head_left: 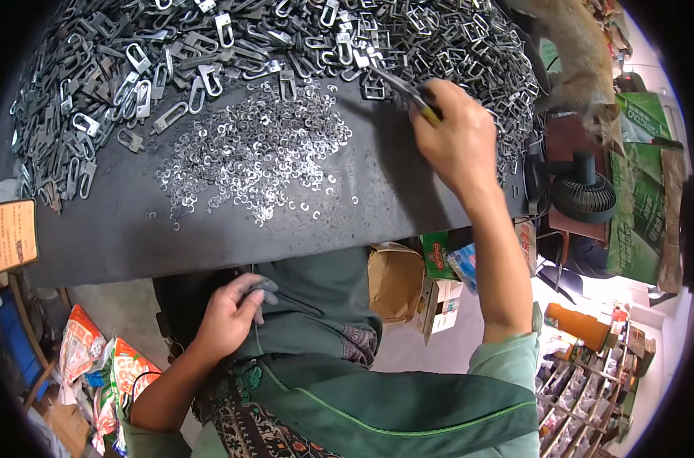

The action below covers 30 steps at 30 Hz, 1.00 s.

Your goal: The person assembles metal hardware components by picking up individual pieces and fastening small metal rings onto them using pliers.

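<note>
Dark table: right hand grips pliers over buckles.

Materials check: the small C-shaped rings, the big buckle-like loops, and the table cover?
C-shaped rings: look like bright bare or plated steel, glinting silvery. Buckle-like loops: probably metal too, with a duller dark grey sheen, a few lighter. Table cover: matte dark sheet, maybe rubber or fabric; hard to tell.

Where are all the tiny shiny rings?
The tiny rings lie scattered mid-table on the dark tabletop, just below the buckle heap and left of the right hand.
</note>
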Each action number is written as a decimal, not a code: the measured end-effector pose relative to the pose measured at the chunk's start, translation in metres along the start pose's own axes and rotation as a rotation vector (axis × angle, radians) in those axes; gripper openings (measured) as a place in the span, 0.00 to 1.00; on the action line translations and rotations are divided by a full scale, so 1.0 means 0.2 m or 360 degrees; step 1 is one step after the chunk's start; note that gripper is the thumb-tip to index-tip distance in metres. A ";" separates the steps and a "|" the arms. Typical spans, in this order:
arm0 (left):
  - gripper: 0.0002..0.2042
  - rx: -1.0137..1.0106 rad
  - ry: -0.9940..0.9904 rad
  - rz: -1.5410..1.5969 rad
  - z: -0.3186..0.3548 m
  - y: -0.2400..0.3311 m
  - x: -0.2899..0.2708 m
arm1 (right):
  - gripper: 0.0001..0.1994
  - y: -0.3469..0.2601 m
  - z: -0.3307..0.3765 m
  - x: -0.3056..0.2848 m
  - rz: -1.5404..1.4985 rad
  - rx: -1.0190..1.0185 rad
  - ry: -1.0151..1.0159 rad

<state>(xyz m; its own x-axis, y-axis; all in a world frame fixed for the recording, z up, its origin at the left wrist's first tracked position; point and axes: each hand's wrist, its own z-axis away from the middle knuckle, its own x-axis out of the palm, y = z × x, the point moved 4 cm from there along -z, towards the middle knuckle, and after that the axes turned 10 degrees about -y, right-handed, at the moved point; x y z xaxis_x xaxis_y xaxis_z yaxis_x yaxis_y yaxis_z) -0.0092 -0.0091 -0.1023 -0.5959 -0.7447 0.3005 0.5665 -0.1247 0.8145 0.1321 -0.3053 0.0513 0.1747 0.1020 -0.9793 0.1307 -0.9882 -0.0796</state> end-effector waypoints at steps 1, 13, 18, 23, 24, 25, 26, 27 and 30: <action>0.08 0.0004 -0.0079 -0.0076 0.00 0.02 0.02 | 0.08 0.00 0.01 -0.04 0.0004 0.0056 -0.0230; 0.09 0.0060 -0.0236 -0.0076 0.01 0.30 0.17 | 0.13 0.01 0.36 0.02 -0.0276 0.0067 -0.0179; 0.09 0.0388 -0.0196 -0.0126 0.02 0.41 0.23 | 0.12 -0.10 0.39 0.00 0.0036 -0.0166 -0.0043; 0.09 0.0332 -0.0146 -0.0028 0.02 0.49 0.23 | 0.10 -0.19 0.49 -0.04 -0.0755 0.0159 -0.0474; 0.09 0.0462 -0.0094 -0.0035 0.02 0.49 0.23 | 0.10 -0.26 0.51 -0.02 -0.1267 0.0243 -0.0712; 0.09 0.0459 -0.0107 -0.0037 0.02 0.51 0.23 | 0.10 -0.33 0.54 -0.01 -0.1747 0.0357 -0.0936; 0.09 0.0395 -0.0133 0.0040 0.03 0.52 0.23 | 0.09 -0.39 0.54 -0.04 -0.1707 0.0313 -0.0972; 0.08 0.0333 -0.0153 0.0117 0.04 0.52 0.24 | 0.08 -0.44 0.55 -0.05 -0.1666 0.0262 -0.1008; 0.09 0.0335 -0.0192 0.0114 0.03 0.52 0.23 | 0.06 -0.46 0.57 -0.02 -0.1624 0.0014 -0.0846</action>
<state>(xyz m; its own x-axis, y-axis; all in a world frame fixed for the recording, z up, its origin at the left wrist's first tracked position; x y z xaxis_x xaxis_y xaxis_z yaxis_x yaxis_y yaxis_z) 0.0177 -0.0526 -0.0006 -0.6293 -0.6617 0.4077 0.4863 0.0739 0.8707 0.0078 -0.2284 0.0420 -0.4426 0.7962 -0.4126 -0.0326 -0.4742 -0.8798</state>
